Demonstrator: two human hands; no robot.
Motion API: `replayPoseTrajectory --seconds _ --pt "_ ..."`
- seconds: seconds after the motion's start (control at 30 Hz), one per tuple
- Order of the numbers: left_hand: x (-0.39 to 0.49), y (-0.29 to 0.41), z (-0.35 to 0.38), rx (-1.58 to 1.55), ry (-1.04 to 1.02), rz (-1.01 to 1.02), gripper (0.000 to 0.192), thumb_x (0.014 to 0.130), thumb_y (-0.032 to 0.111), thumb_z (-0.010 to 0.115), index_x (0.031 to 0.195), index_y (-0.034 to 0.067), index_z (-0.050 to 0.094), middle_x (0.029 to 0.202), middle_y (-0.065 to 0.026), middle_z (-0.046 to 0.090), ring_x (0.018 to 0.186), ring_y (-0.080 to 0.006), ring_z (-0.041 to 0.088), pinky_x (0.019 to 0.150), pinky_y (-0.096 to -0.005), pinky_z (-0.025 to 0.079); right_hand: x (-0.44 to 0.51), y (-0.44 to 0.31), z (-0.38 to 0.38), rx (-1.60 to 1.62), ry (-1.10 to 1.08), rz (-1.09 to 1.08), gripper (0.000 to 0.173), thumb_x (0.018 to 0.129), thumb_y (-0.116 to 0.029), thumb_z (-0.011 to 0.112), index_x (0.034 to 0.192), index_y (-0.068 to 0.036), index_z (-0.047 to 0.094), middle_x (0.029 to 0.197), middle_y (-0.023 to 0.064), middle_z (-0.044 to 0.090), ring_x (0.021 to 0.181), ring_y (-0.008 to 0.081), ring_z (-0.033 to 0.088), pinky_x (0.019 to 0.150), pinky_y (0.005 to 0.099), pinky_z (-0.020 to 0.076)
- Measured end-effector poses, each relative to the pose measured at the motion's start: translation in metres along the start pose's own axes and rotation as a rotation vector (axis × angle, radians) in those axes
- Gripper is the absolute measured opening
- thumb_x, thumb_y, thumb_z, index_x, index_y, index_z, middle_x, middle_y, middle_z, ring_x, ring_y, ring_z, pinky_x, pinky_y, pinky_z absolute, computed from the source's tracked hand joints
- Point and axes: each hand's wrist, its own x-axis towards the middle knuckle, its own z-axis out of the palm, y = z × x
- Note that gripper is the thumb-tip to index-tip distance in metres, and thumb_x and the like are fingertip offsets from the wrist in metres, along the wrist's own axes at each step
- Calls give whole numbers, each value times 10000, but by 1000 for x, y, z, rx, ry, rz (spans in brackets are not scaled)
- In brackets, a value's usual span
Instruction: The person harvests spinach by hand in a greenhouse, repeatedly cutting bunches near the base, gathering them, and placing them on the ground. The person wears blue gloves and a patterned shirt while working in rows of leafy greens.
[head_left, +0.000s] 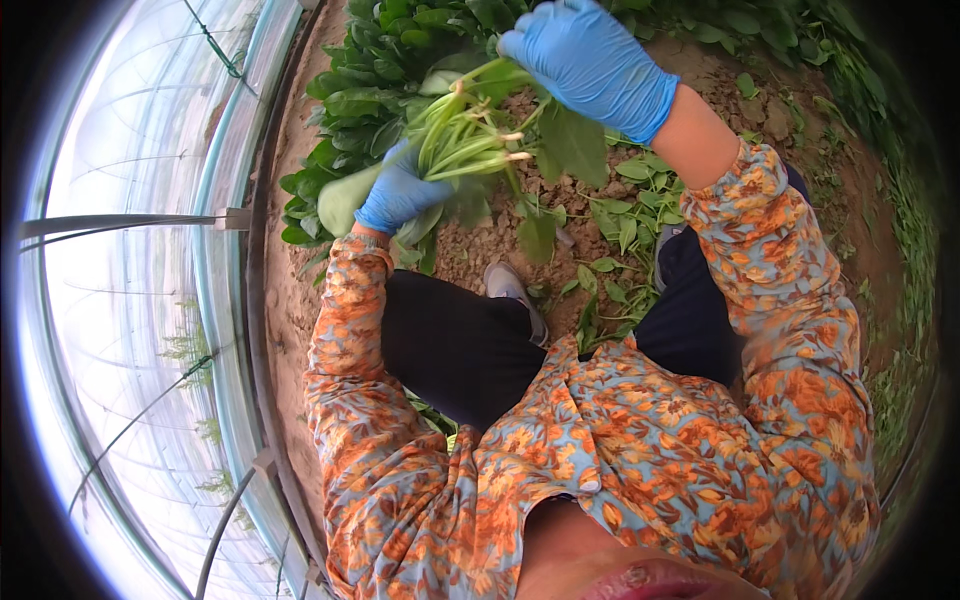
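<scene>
My left hand (405, 187), in a blue disposable glove, grips a bunch of leafy greens (465, 150) that looks like spinach. The pale cut root ends point to the right and the broad leaves hang around the hand. Up and to the right, my right hand (577, 64), gloved in blue too, has its fingers bent at the upper edge of the bunch, by a stem and some leaves. Whether its fingertips hold a stem cannot be made out. Large leaves (574, 142) dangle below the right hand, partly blurred.
Uncut leafy plants (360, 97) grow in front and to the left. Loose leaves (630, 217) lie on the crumbly soil (465, 255) around my shoes (514, 289). A clear plastic greenhouse wall (150, 300) with metal ribs runs along the left. More greenery lines the right side.
</scene>
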Motion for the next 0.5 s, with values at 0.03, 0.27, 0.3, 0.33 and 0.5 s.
replayPoseTrajectory --seconds 0.03,0.27,0.3,0.33,0.5 --pt "-2 1 2 -171 -89 -21 681 735 10 848 1349 49 556 1270 -37 651 1121 -140 617 1018 -332 492 0 4 -4 -6 12 33 194 885 -178 645 1057 -92 676 893 83 645 827 266 634 839 384 489" --pt "10 -21 -6 74 -98 580 855 684 244 910 1416 55 510 1296 -66 632 1171 -189 581 1057 -371 453 7 28 -25 574 -33 214 154 865 -221 658 857 -73 698 736 130 662 686 300 662 667 430 515" --pt "11 -26 -10 -3 -134 514 851 684 244 909 1413 54 512 1294 -67 632 1169 -191 581 1054 -372 455 7 28 -27 694 -24 295 159 867 -219 654 874 -68 702 754 144 668 700 311 663 677 435 519" --pt "12 -30 -16 -55 -116 351 848 683 243 908 1409 53 514 1292 -67 632 1168 -192 582 1051 -372 456 6 29 -29 815 -17 374 166 869 -217 650 892 -64 707 771 157 674 715 322 665 687 439 522" --pt "5 -33 -47 -206 -124 54 829 679 241 901 1392 50 525 1280 -69 634 1161 -200 584 1035 -376 463 1 26 -30 523 -310 335 245 893 -268 616 928 -49 719 837 201 689 808 381 672 741 501 522"
